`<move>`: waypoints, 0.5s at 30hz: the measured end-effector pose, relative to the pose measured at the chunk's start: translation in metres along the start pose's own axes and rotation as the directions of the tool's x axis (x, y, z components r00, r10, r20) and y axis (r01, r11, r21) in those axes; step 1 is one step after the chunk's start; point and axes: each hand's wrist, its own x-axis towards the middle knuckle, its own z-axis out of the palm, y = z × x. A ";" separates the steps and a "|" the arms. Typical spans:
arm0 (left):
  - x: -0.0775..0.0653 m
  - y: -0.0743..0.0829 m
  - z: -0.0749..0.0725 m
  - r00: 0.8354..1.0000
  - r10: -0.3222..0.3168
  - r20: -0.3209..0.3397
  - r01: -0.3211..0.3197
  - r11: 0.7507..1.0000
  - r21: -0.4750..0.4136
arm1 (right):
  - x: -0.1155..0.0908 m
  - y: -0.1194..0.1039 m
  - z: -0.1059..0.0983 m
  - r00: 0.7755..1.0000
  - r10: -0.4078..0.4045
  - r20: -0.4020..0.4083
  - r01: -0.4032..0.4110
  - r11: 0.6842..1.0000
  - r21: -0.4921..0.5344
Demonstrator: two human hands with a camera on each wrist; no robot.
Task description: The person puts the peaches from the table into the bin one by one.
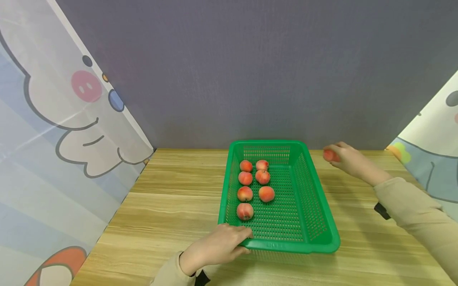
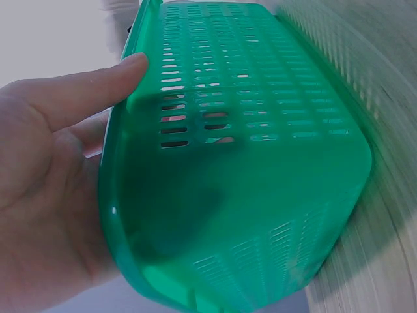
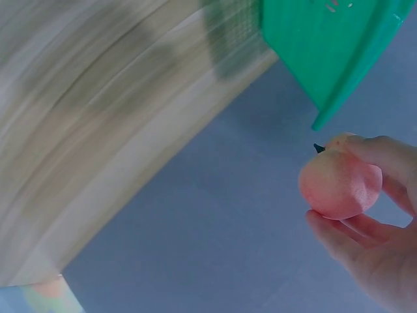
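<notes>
A green plastic basket [image 1: 323, 210] with perforated walls stands on the wooden table. Several red-orange peaches lie inside its left half, among them a peach [image 1: 266, 194] in the inner column and one near the front [image 1: 245, 211]. My left hand [image 1: 223, 244] grips the basket's front-left rim; in the left wrist view its thumb [image 2: 124, 75] lies on the outer side of the wall. Off to the right of the basket, above the table, my right hand [image 1: 352, 161] holds a single peach [image 3: 340, 179] between thumb and fingers, with a small dark leaf or stem showing.
A grey wall [image 1: 229, 79] rises behind the table [image 1: 171, 206]. Cartoon-printed sheets hang at the left [image 1: 71, 139] and right [image 1: 433, 159]. The basket's raised right wall lies between the held peach and the basket's inside.
</notes>
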 end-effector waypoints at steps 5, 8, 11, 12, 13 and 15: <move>0.000 0.000 -0.001 1.000 0.001 0.000 -0.001 1.000 0.003 | 0.004 -0.010 -0.002 0.998 -0.051 -0.031 0.051 0.999 -0.002; 0.000 0.000 -0.001 1.000 0.000 0.002 -0.001 1.000 0.005 | 0.007 -0.016 -0.002 0.995 -0.085 -0.053 0.085 0.996 -0.004; 0.001 0.000 -0.001 1.000 0.002 0.001 -0.002 1.000 0.010 | 0.009 -0.022 -0.003 0.990 -0.121 -0.078 0.121 0.993 -0.011; 0.001 0.001 -0.001 1.000 0.001 0.001 -0.002 1.000 0.011 | 0.009 -0.024 -0.003 0.987 -0.132 -0.086 0.132 0.991 -0.012; 0.000 0.001 -0.001 1.000 0.001 0.000 -0.001 1.000 0.012 | 0.010 -0.025 -0.003 0.986 -0.143 -0.090 0.142 0.990 -0.010; 0.000 0.001 -0.001 1.000 0.001 -0.002 -0.001 1.000 0.013 | 0.011 -0.029 -0.003 0.983 -0.157 -0.094 0.157 0.988 -0.009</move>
